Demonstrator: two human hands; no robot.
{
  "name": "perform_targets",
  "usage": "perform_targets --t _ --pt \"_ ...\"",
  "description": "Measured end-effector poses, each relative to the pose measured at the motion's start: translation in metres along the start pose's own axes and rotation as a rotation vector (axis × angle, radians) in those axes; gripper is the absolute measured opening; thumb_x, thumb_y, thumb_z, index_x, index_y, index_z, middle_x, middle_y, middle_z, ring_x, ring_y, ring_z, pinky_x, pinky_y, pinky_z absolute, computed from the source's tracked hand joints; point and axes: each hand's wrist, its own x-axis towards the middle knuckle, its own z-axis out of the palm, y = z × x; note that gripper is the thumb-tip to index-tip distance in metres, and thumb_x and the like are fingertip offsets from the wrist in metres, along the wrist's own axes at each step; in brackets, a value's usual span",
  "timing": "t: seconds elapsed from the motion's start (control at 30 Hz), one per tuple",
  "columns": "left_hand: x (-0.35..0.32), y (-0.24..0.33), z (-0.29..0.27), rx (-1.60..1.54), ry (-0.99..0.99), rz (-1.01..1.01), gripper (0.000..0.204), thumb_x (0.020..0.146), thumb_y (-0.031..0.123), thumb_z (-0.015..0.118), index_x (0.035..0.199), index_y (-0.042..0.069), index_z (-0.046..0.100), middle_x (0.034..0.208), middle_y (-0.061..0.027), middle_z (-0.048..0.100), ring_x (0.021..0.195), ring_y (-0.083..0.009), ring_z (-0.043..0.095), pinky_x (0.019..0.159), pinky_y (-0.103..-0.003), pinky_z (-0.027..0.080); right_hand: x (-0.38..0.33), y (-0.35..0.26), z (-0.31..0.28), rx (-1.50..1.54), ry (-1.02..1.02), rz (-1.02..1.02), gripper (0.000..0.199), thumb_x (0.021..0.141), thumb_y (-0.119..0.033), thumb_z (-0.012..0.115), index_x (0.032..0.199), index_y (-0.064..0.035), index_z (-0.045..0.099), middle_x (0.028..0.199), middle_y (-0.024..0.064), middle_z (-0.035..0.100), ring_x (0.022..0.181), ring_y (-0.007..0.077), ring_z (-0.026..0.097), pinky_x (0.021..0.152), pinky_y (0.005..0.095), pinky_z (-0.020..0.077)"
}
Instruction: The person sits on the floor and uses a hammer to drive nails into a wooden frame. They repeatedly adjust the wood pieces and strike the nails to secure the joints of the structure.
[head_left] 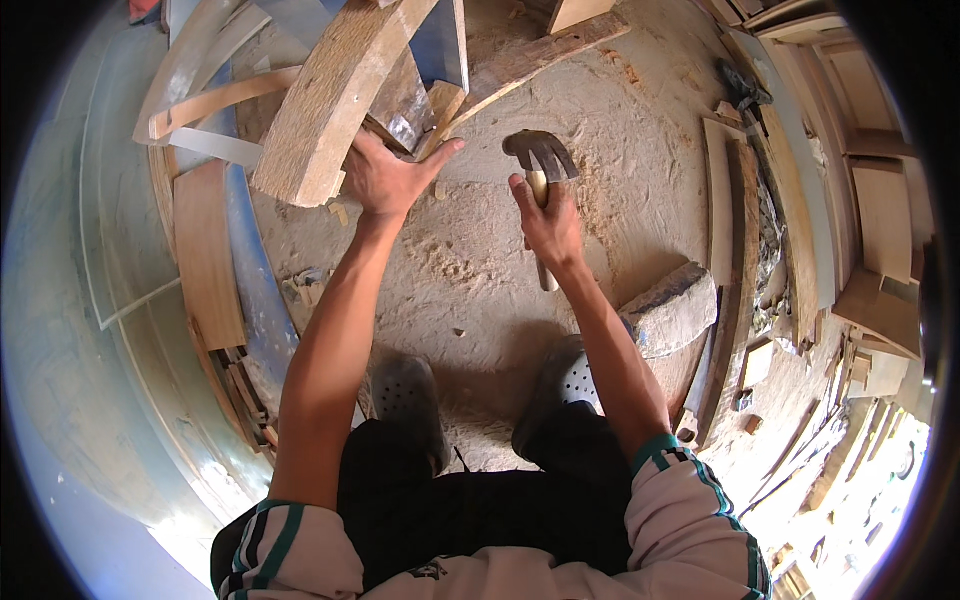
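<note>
Dusty floor (480, 290), long planks (744, 230) down its right edge. Thick wooden piece (335, 100) toward the far-left corner. Hammer (538, 182) above mid-floor, head away from the person. Right hand (552, 228) wrapped round its handle. Left hand (388, 182) at the wood: thumb spread wide, fingers hidden, can't tell grip.

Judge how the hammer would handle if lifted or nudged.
The hammer likely feels head-heavy: a bulky metal head tops a slim pale handle. It should be stiff, since the handle looks straight. Laid down, it probably won't roll freely, given the curved claw.
</note>
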Motion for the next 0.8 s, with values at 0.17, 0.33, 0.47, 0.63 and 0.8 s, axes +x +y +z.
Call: perform_targets --t 0.17,0.33,0.47,0.63,0.8 --pt "-0.007 -0.009 0.01 -0.024 -0.058 -0.184 0.105 0.059 0.066 0.085 0.118 -0.004 0.033 0.099 -0.0218 0.056 0.085 -0.0395 0.063 0.072 -0.051 0.05 -0.006 -0.021 0.007 0.079 -0.1 -0.045 0.043 0.095 -0.044 0.064 0.083 -0.0042 0.052 0.055 0.001 0.05 0.044 0.0092 0.051 0.039 0.0288 0.0419" --pt "-0.007 -0.009 0.01 -0.015 -0.071 -0.191 0.106 0.059 0.058 0.088 0.123 -0.006 0.032 0.103 -0.0218 0.055 0.089 -0.042 0.062 0.075 -0.051 0.05 -0.015 -0.044 0.01 0.211 -0.136 -0.043 0.041 0.094 -0.041 0.066 0.082 -0.0053 0.051 0.055 -0.0004 0.048 0.043 0.008 0.048 0.038 0.0273 0.0406" --pt "-0.005 -0.001 0.001 -0.009 -0.069 -0.116 0.116 0.06 0.058 0.088 0.133 -0.009 0.026 0.113 -0.0247 0.05 0.102 -0.0439 0.058 0.077 -0.053 0.049 -0.014 -0.044 0.013 0.186 -0.115 -0.017 0.039 0.094 -0.038 0.067 0.081 -0.0049 0.05 0.055 0.001 0.05 0.043 0.0089 0.05 0.038 0.0277 0.0412" --pt "-0.008 -0.004 0.002 -0.025 -0.144 -0.205 0.12 0.063 0.06 0.085 0.138 -0.009 0.022 0.12 -0.0264 0.045 0.109 -0.0454 0.054 0.081 -0.054 0.049 -0.014 -0.044 0.014 0.173 -0.078 -0.008 0.037 0.094 -0.036 0.066 0.082 -0.0045 0.05 0.054 0.0017 0.051 0.042 0.0102 0.051 0.039 0.0285 0.0425" --pt "-0.009 -0.004 0.005 -0.02 -0.157 -0.244 0.117 0.064 0.058 0.086 0.137 -0.008 0.024 0.122 -0.0274 0.043 0.111 -0.0461 0.053 0.082 -0.054 0.049 -0.013 -0.04 0.013 0.165 -0.085 -0.02 0.038 0.094 -0.037 0.066 0.082 -0.0044 0.05 0.054 0.0014 0.051 0.043 0.0102 0.051 0.039 0.0291 0.0434"
